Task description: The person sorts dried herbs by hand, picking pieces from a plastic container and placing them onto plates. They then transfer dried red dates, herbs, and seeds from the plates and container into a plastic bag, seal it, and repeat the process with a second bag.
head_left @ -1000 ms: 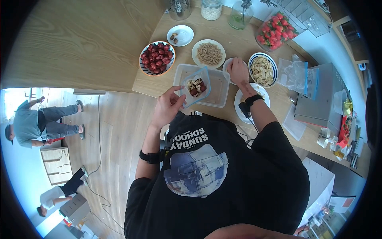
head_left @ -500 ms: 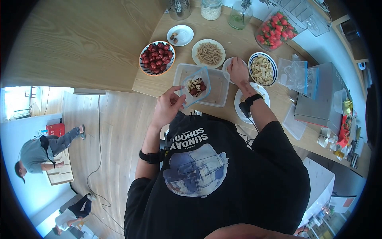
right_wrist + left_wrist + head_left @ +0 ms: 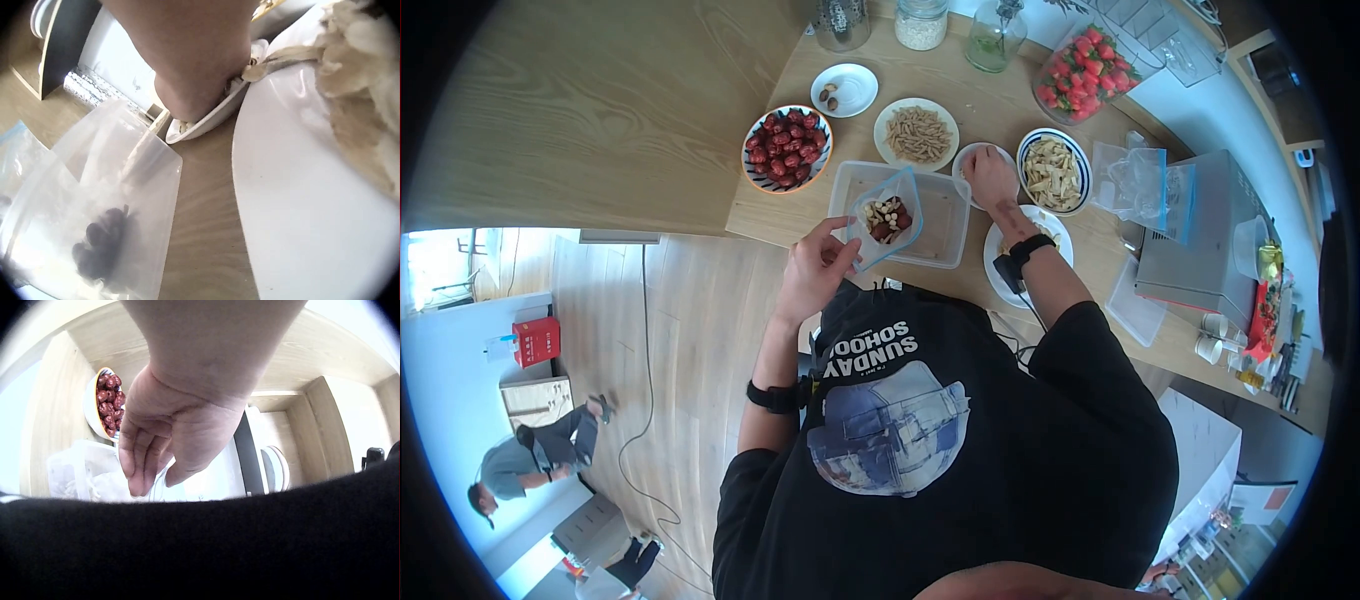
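Note:
My left hand pinches the near edge of a clear zip bag with a blue border. Red dates and pale pieces lie inside the bag, which leans in a clear plastic box. My right hand reaches down into a small white dish, its fingertips hidden among the contents. Below that wrist is a large white plate of pale dried slices. In the left wrist view my left hand has its fingers bent toward the thumb.
Around the box stand a bowl of red dates, a plate of thin tan sticks, a blue-rimmed bowl of pale strips and a white saucer. Strawberries fill a clear container at the back. Plastic bags lie beside a grey appliance.
The head view has shifted slightly. Both hands keep nearly the same places, left at the bag and right in the small dish. People in the background have moved about.

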`<state>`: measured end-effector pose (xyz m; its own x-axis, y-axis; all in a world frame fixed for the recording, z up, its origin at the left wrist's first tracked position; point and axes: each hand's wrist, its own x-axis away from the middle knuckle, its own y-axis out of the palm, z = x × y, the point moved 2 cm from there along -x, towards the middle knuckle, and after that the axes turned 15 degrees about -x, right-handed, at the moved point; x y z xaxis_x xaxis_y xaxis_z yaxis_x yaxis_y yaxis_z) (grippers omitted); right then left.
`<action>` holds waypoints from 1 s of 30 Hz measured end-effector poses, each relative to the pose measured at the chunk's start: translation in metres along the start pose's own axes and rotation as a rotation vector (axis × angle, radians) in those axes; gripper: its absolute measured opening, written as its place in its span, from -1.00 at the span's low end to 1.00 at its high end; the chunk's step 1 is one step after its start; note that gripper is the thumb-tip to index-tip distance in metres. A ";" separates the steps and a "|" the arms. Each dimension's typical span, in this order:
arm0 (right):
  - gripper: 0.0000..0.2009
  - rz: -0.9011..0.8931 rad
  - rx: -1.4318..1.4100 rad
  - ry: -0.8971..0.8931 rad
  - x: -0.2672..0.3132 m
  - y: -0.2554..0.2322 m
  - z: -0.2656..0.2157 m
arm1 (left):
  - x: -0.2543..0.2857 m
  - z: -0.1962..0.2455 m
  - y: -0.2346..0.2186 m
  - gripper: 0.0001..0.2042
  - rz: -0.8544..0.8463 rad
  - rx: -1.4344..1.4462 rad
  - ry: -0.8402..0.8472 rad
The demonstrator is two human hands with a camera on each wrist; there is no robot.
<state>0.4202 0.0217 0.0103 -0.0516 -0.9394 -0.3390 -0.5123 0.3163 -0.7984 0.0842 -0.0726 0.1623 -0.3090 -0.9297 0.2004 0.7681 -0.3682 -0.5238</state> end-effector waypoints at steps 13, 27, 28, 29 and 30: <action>-0.71 -0.172 0.061 0.049 -0.005 -0.003 -0.012 | 0.000 0.004 0.000 -0.67 -0.005 0.026 -0.002; -0.71 0.236 -0.933 0.699 -0.016 -0.019 0.047 | 0.001 0.007 -0.001 -0.67 -0.010 0.015 -0.027; -0.74 0.213 -1.523 0.981 -0.015 -0.021 0.046 | 0.001 0.007 -0.001 -0.67 -0.013 0.012 -0.026; -0.74 0.217 -1.523 0.982 -0.015 -0.034 0.035 | 0.000 0.007 0.000 -0.66 -0.017 0.007 -0.023; -0.76 0.140 -1.783 0.968 -0.013 -0.043 0.021 | 0.000 0.007 0.000 -0.66 -0.020 0.007 -0.022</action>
<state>0.4608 0.0232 0.0393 -0.1969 -0.8646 0.4622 -0.5367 0.4896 0.6872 0.0887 -0.0723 0.1680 -0.3126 -0.9219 0.2289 0.7655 -0.3872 -0.5139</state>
